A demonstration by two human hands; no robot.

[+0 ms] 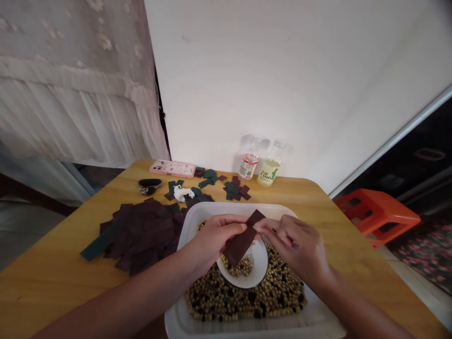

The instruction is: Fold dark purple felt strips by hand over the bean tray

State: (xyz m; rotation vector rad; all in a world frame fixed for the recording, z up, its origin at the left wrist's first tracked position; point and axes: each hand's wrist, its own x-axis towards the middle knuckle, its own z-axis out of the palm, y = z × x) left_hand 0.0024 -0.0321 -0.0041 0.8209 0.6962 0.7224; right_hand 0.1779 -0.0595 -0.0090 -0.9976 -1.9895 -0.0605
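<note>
A dark brown flat rectangular piece [240, 245], perhaps fabric or leather, is held tilted above a white bowl [259, 263]. My left hand [221, 233] grips its left edge, thumb on top. At its upper right edge, the fingertips of my right hand [296, 240] are pinched together on it. Small round tan beads [243, 268] lie in the bowl. The bowl rests on more tan and black beads [243, 301] that fill much of a white plastic tray [176, 306].
Left of the tray lies a heap of dark brown pieces [148, 230] with a dark green strip [102, 242]. Behind are a crumpled white tissue [182, 193], a pink phone [173, 168], a black band [150, 182] and two bottles [248, 165]. An orange stool [377, 214] stands right of the table.
</note>
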